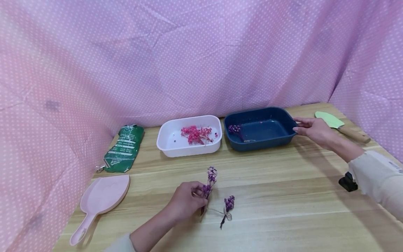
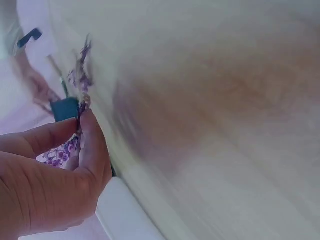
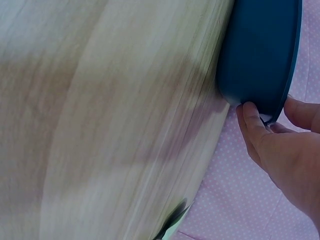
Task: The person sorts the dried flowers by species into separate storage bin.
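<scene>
My left hand (image 1: 188, 201) pinches a small bunch of purple dried flowers (image 1: 211, 176) by its stems, low over the table. In the left wrist view, thumb and fingertips meet around the stems. To the right of that hand, a second purple bunch (image 1: 229, 203), tied with twine, lies on the wood. At the far right end of a dark blue basin (image 1: 267, 142), my right hand (image 1: 319, 133) grips the end wall between thumb and fingers. Inside the basin's left end lies another purple bunch (image 1: 234, 129).
A white basin (image 1: 189, 151) with pink dried flowers (image 1: 196, 134) stands left of the blue one. Further left are a green packet (image 1: 124, 148) and a pink dustpan-like scoop (image 1: 104, 194). A light green trowel (image 1: 329, 119) with a wooden handle lies at the right. Pink dotted cloth (image 1: 201, 59) hangs behind.
</scene>
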Demonstrator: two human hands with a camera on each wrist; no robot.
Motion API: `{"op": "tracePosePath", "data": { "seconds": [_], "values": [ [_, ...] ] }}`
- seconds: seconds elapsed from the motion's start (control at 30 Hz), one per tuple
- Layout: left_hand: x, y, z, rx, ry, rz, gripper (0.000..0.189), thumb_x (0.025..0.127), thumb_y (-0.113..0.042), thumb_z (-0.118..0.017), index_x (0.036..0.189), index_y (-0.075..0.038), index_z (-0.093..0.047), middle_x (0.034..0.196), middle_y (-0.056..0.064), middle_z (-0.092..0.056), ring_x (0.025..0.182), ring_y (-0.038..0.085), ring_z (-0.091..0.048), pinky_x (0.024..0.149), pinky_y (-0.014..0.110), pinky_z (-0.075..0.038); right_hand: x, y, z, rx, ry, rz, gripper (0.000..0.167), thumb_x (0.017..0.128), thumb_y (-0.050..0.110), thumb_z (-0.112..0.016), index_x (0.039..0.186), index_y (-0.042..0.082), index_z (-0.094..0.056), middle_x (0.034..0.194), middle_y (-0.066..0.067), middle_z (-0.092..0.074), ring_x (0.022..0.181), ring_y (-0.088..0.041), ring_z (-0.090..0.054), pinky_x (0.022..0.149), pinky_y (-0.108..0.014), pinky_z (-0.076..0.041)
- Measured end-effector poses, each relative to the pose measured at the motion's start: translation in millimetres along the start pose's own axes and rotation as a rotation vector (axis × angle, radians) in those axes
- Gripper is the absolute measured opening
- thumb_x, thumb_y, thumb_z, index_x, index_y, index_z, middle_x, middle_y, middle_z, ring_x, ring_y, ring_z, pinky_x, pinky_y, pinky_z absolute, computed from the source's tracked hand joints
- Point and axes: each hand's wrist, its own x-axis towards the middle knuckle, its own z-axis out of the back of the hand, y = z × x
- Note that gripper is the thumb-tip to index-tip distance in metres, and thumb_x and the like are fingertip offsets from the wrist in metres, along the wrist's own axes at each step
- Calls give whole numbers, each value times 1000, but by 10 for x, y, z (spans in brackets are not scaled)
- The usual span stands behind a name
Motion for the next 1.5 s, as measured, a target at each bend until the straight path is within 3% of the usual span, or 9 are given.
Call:
{"op": "tracePosePath", "data": {
  "seconds": [0.17,0.4,0.63,0.97,1.17,1.37,1.5],
  "values": [
    [79,-64,37,-160,15,87,31,79,12,-67,109,7,-63,88,12,-63,70,17,-64,67,32,-59,-8,10,-13,14,-1,-2,61,100,24,-54,146,-7,-30,136,-35,-42,85,19,-48,72,-4,-43],
    [228,-276,90,-181,15,111,28,81,7,-70,108,5,-64,92,12,-62,68,16,-65,68,33,-60,-4,1,-12,26,-5,2,59,100,22,-54,146,-7,-31,136,-35,-43,86,19,-48,72,-5,-45],
    [461,-538,169,-230,28,108,29,82,13,-66,109,8,-61,91,14,-61,73,20,-67,72,34,-59,-9,-1,-6,26,-2,-6,61,100,24,-54,147,-6,-30,137,-34,-41,87,20,-46,73,-5,-45],
    [799,-739,233,-239,-23,156,34,81,15,-66,114,9,-58,91,12,-56,77,23,-68,71,35,-60,-16,0,-22,54,-3,-7,59,100,21,-53,147,-6,-29,137,-35,-42,86,16,-51,74,-6,-46],
    [988,-840,241,-210,-50,169,30,82,11,-67,112,7,-60,91,15,-64,72,20,-68,71,35,-60,-11,6,-15,44,-12,-7,59,99,21,-54,146,-6,-30,136,-35,-43,86,16,-51,73,-6,-46],
    [1179,-948,188,-173,-52,193,34,83,7,-69,116,5,-62,93,16,-67,66,17,-67,78,36,-58,-13,3,-10,34,-20,-1,59,99,21,-54,146,-6,-31,135,-35,-43,85,18,-49,72,-5,-45],
    [1325,-1012,111,-214,-46,203,35,83,8,-69,117,6,-60,89,15,-66,64,17,-66,77,35,-58,-8,-11,-27,38,-19,-5,59,99,22,-55,146,-6,-32,135,-34,-44,85,18,-49,72,-5,-45]
  ]
}}
